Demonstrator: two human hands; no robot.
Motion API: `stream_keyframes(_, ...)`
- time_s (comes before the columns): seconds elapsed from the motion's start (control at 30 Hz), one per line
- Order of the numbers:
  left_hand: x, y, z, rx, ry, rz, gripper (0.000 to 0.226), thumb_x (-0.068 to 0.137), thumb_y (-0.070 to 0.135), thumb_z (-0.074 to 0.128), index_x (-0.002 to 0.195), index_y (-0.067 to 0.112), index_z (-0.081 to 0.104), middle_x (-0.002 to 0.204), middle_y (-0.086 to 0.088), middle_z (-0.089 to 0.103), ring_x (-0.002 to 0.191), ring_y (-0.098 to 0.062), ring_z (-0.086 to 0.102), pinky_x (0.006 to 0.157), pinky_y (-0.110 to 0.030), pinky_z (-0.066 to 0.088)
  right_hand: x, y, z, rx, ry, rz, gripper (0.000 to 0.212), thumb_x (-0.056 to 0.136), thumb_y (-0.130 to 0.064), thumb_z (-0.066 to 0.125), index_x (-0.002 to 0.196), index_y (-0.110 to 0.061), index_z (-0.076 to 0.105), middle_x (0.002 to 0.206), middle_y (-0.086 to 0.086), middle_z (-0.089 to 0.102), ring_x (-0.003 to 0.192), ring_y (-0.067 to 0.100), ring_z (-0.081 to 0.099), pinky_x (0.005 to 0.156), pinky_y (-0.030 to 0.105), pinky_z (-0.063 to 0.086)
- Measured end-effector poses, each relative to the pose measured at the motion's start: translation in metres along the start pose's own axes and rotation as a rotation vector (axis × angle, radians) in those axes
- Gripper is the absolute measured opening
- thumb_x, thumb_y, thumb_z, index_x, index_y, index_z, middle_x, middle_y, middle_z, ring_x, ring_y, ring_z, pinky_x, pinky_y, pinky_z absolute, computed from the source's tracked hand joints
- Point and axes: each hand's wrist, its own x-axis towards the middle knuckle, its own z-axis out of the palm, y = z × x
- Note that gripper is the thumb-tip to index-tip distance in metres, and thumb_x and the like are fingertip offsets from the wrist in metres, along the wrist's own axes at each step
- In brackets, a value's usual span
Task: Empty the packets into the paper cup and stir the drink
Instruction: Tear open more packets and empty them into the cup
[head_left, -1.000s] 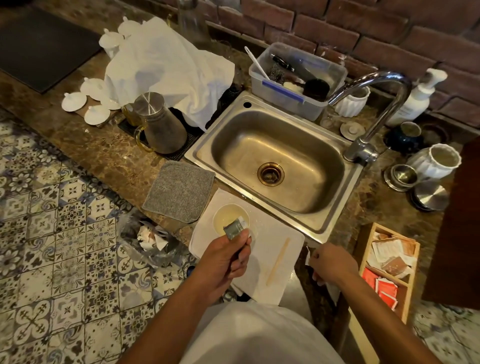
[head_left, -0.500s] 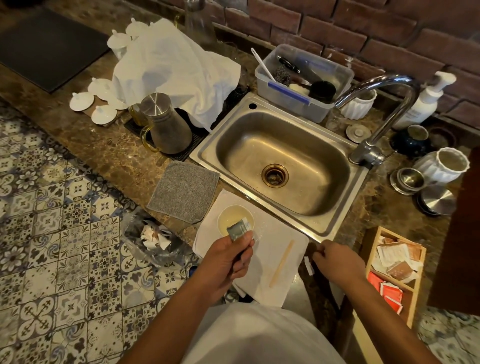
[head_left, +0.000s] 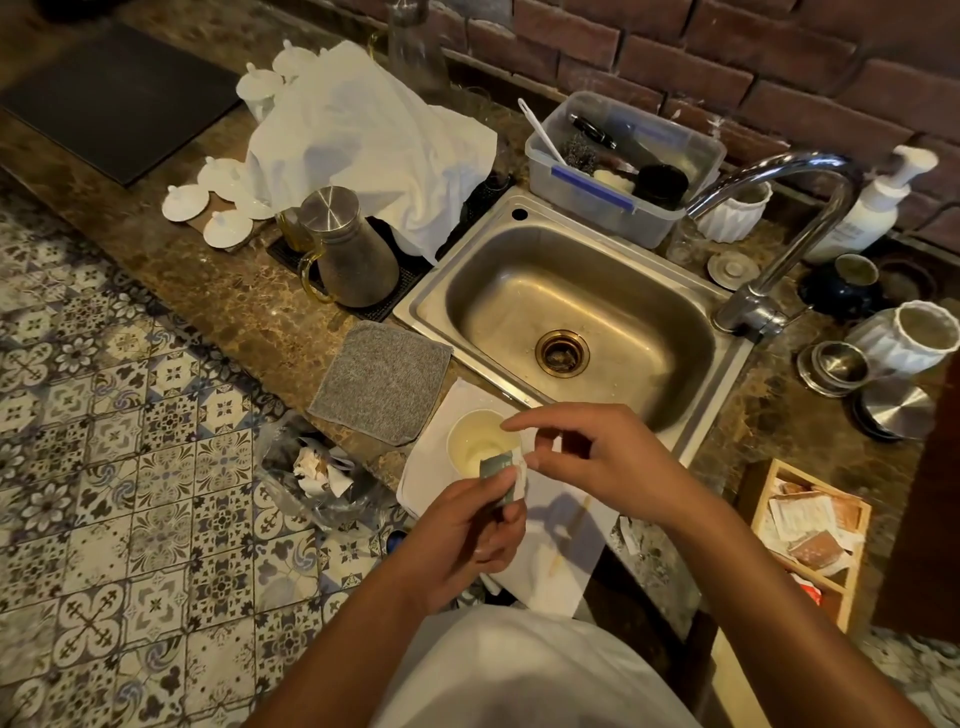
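Standing upright just above the paper cup (head_left: 475, 441), the packet (head_left: 503, 474) is gripped by the left hand (head_left: 467, 530); its top edge is pinched by right-hand fingers (head_left: 535, 457), index extended.

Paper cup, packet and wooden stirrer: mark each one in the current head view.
paper cup (head_left: 475, 441), head view, inner wall
packet (head_left: 503, 470), head view, upper end above the left hand's fingers
wooden stirrer (head_left: 570, 530), head view, middle of the stick
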Motion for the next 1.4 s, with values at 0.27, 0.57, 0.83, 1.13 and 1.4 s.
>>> stream_keyframes(0.27,-0.006,-0.005,-0.002,-0.044,-0.111,-0.1,0.058,0.088,0.043,0.071,0.065,0.014,0.026,0.04,0.0,0.035,0.034,-0.013,0.022,0.04,-0.028,0.013,-0.003,-0.002,-0.001,-0.049,-0.099,-0.131,0.02,0.091,-0.027,0.077,0.11,-0.032,0.08,0.097,-0.011,0.072,0.083,0.017,0.069,0.072,0.042,0.055)
stream_keyframes(0.57,-0.011,0.009,-0.006,0.36,0.114,-0.033,0.064,0.098,0.063,0.038,0.084,0.01,0.071,0.061,-0.006,0.061,0.05,-0.015,0.037,0.054,-0.029,0.019,-0.006,0.003,-0.001,-0.125,-0.024,-0.071,0.012,0.092,-0.027,0.075,0.101,-0.021,0.078,0.09,-0.017,0.068,0.08,0.005,0.063,0.067,0.014,0.045)
stream_keyframes(0.83,-0.014,0.017,-0.028,0.611,0.293,0.247,0.034,0.096,0.042,0.054,0.115,0.023,0.074,0.078,-0.011,0.074,0.048,-0.014,0.042,0.046,-0.024,0.036,-0.003,0.017,0.01,-0.052,-0.074,0.085,0.005,0.094,-0.027,0.072,0.096,-0.023,0.074,0.079,-0.011,0.067,0.073,0.006,0.06,0.063,0.018,0.044)
stream_keyframes(1.13,-0.003,0.002,-0.034,0.608,0.365,0.261,0.01,0.095,0.013,0.067,0.096,0.009,0.076,0.068,-0.011,0.071,0.047,-0.012,0.04,0.048,-0.022,0.037,0.005,0.027,0.028,0.135,0.027,0.204,0.009,0.093,-0.03,0.073,0.089,-0.022,0.075,0.077,0.005,0.07,0.067,0.016,0.061,0.064,0.041,0.05)
stream_keyframes(1.4,0.001,-0.006,-0.031,0.557,0.476,0.19,0.016,0.096,0.02,0.066,0.093,0.009,0.077,0.061,-0.008,0.066,0.046,-0.016,0.031,0.045,-0.023,0.029,0.005,0.027,0.045,0.145,-0.038,0.3,0.037,0.096,-0.028,0.071,0.075,0.003,0.069,0.049,-0.016,0.058,0.048,0.0,0.046,0.054,0.012,0.036)
